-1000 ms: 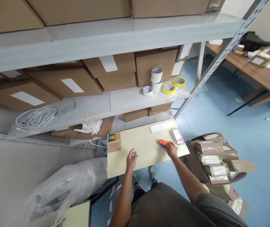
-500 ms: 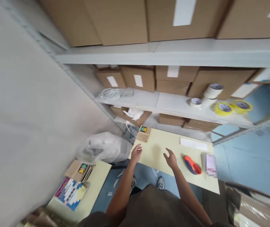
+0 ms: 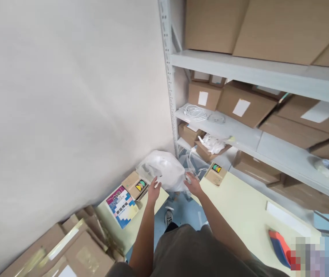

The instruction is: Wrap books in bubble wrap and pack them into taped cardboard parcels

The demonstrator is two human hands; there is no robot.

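Observation:
My left hand hovers over the inner end of the left table, its fingers apart and holding nothing. Closest to it is a brown cardboard box with a green and yellow mark. A book with a blue, white and magenta cover lies beside that box. My right hand, also empty with fingers spread, is in the air by the left end of the right table. Between and beyond both hands sits a white plastic bag; contact with it cannot be made out.
A small brown box and an orange and blue tape dispenser are on the right table. Behind it rises a metal shelf rack with cartons and a coiled white cable. Flattened cardboard is at lower left.
The view has swung left, bringing the left table, book and plastic bag toward the middle. My hands have moved from above the right table to the gap between the tables, both still empty.

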